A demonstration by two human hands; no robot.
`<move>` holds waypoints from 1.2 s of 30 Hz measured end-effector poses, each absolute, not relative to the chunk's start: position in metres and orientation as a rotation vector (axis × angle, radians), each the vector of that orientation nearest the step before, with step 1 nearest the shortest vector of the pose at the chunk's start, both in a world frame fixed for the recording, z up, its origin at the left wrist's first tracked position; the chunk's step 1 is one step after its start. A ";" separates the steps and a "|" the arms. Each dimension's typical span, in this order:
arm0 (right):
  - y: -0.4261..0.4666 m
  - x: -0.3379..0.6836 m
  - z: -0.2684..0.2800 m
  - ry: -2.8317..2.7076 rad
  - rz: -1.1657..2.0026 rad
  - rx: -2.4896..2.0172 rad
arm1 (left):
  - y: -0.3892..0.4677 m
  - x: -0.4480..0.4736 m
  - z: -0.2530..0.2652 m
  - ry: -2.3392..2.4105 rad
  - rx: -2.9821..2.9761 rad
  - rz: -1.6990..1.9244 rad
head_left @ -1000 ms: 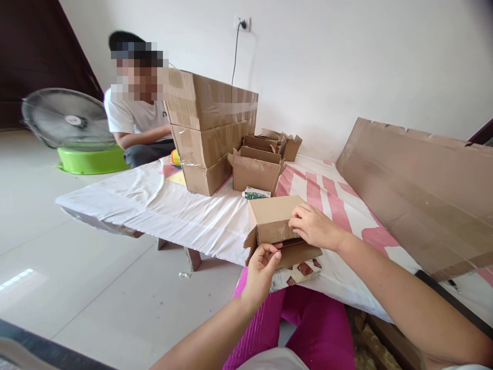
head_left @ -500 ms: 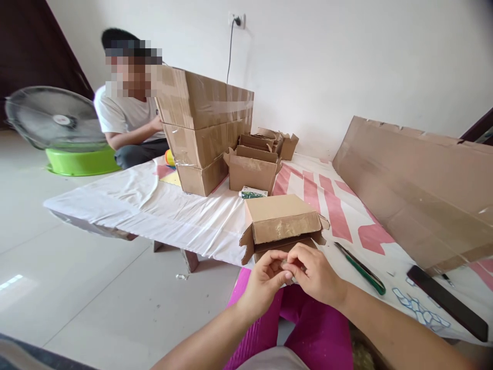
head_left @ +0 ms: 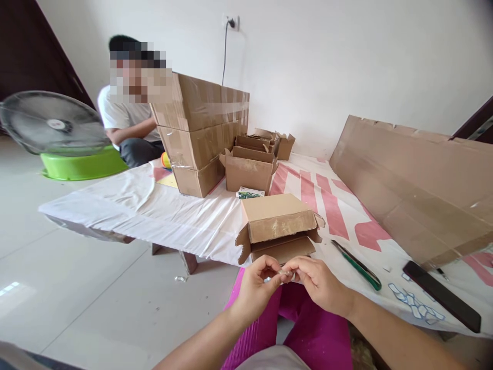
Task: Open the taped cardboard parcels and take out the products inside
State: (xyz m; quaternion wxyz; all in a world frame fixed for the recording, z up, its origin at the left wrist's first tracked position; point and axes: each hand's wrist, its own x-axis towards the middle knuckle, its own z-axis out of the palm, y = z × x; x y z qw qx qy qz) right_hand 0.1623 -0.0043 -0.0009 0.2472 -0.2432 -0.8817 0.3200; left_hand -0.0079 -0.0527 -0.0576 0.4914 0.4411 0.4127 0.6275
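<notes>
Fingertips pinched, my left hand (head_left: 256, 289) and my right hand (head_left: 325, 289) meet over my lap. Between them is a small crumpled scrap (head_left: 285, 274), pale and see-through like packing tape; the fingers cover most of it. Just beyond lies a cardboard box (head_left: 279, 209) on its side, its open end and spread flaps toward me. To the right of my hands, a green box cutter (head_left: 360, 268) rests on the cloth with its dark end pointing away. A black phone (head_left: 442, 297) lies farther right, beside several small white, blue-edged pieces (head_left: 418, 304).
Taped cartons (head_left: 198, 133) are stacked on the cloth-covered table (head_left: 115, 205), with open boxes (head_left: 248, 172) and a small green-and-white box (head_left: 250, 192) beside them. A large cardboard sheet (head_left: 408, 190) leans at right. Behind the stack sits a person (head_left: 129, 121) near a fan (head_left: 54, 123).
My hands stay together, but the fingers have shifted and more of the scrap shows between them. The view has turned slightly. The other person's hand has gone behind the cartons.
</notes>
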 end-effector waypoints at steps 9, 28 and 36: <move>0.017 0.174 -0.014 -2.255 0.313 -0.817 | -0.047 -0.008 -0.060 0.961 0.865 1.479; 0.093 0.140 0.031 -2.639 -0.138 -0.506 | 0.015 0.016 -0.051 0.805 0.293 1.650; 0.110 0.127 0.054 -2.943 -0.422 -0.248 | 0.012 0.012 -0.055 0.835 0.351 1.644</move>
